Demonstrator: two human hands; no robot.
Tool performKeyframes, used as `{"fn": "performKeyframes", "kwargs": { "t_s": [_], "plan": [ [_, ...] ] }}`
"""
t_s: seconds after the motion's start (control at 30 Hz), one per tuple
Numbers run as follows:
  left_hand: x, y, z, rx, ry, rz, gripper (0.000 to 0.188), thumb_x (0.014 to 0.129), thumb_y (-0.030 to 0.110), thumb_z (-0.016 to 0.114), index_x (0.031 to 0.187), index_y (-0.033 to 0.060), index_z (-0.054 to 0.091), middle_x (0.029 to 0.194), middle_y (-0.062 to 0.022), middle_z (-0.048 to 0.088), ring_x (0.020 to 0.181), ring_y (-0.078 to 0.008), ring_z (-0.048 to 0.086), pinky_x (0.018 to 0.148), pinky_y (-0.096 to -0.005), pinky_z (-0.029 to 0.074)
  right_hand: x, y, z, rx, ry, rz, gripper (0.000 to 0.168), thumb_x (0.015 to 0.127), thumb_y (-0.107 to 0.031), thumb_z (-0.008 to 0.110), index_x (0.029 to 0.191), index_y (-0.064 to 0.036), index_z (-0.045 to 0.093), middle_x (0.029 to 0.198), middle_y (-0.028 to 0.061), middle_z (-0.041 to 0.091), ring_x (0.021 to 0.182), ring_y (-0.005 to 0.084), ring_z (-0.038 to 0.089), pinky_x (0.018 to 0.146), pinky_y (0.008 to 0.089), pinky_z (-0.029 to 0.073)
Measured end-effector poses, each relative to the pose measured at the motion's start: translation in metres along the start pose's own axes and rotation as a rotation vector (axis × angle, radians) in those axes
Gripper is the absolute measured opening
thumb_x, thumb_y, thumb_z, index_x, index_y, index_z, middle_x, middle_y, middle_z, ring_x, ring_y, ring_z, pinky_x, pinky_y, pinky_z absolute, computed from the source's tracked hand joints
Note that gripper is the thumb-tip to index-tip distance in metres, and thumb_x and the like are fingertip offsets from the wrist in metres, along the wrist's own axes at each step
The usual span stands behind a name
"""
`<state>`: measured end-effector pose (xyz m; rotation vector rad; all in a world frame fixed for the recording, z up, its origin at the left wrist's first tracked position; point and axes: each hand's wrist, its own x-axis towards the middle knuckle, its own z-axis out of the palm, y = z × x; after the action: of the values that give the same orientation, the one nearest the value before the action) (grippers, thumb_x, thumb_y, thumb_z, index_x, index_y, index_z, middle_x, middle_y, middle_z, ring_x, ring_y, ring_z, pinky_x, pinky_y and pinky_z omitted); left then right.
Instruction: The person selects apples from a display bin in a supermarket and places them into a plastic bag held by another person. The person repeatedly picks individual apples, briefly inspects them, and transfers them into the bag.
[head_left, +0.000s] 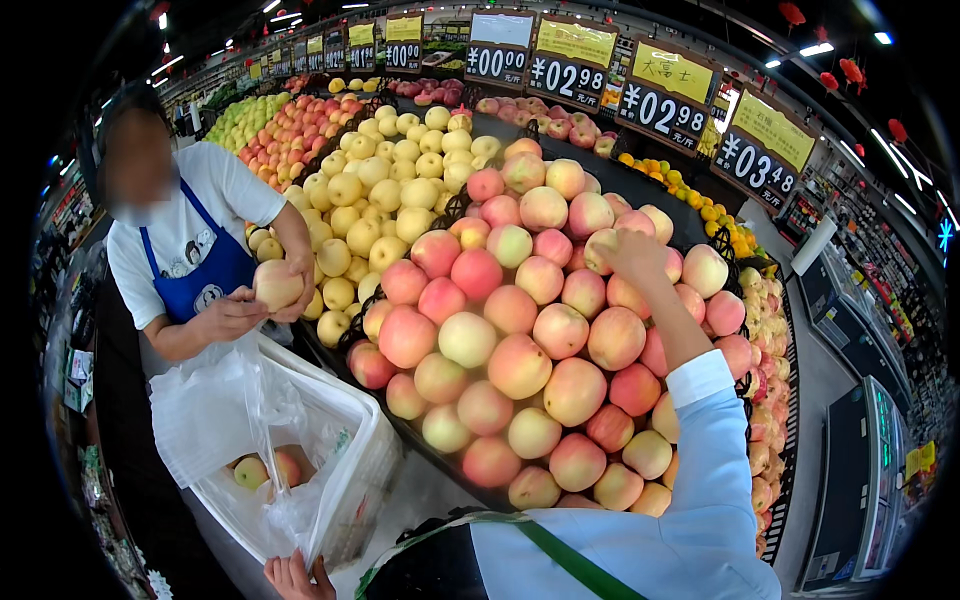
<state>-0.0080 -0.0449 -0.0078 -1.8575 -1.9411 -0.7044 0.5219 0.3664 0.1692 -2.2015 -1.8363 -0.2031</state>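
My right hand (637, 259) reaches over the heap of red-and-yellow apples (517, 367), its fingers on a pale apple (599, 250) near the back of the heap. Low in the view, my left hand (296, 577) grips the near corner of a white foam box (356, 450). Thin clear plastic (217, 420) lines the box and hangs over its side. Inside lie a few apples (252, 472), partly covered by the plastic and brown paper.
At left a co-worker in a blue apron (202, 262) holds a wrapped fruit (278, 286) over the box. Yellow pears (360, 202) adjoin the apples, behind black dividers. Pomegranates (761, 420) line the right side. Price signs (570, 64) hang behind; refrigerated cases (855, 480) stand right.
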Motion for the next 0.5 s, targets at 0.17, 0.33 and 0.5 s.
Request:
{"fn": "performKeyframes", "kwargs": {
  "t_s": [0.17, 0.33, 0.5],
  "plan": [
    [0.007, 0.006, -0.005, -0.049, -0.003, -0.014, 0.026, 0.079, 0.013, 0.075, 0.1, 0.0015, 0.065, 0.079, -0.0131, 0.059, 0.076, -0.0342, 0.056, 0.08, -0.0482, 0.044, -0.022, -0.017, 0.016, 0.147, 0.065, 0.054, 0.059, 0.08, -0.04, 0.067, 0.128, -0.008, 0.05, 0.119, 0.0209, 0.061, 0.112, 0.0353, 0.06, 0.089, 0.0465, 0.051],
    [-0.001, -0.004, 0.008, -0.119, 0.091, 0.015, 0.035, 0.068, 0.012, 0.078, 0.095, 0.002, 0.058, 0.073, -0.0123, 0.053, 0.07, -0.0325, 0.051, 0.076, -0.0456, 0.04, -0.025, -0.025, 0.019, -0.044, 0.192, 0.098, 0.054, 0.083, -0.038, 0.062, 0.127, -0.008, 0.05, 0.121, 0.0217, 0.054, 0.115, 0.0387, 0.055, 0.088, 0.0467, 0.05],
    [0.002, -0.006, 0.005, -0.184, 0.041, 0.021, 0.037, 0.066, 0.008, 0.078, 0.095, 0.0014, 0.057, 0.074, -0.0132, 0.054, 0.072, -0.0338, 0.051, 0.077, -0.0473, 0.041, -0.02, -0.029, 0.023, -0.048, 0.266, 0.044, 0.052, 0.081, -0.036, 0.064, 0.123, -0.008, 0.055, 0.121, 0.0228, 0.053, 0.118, 0.0411, 0.051, 0.091, 0.0506, 0.048]
  ]
}}
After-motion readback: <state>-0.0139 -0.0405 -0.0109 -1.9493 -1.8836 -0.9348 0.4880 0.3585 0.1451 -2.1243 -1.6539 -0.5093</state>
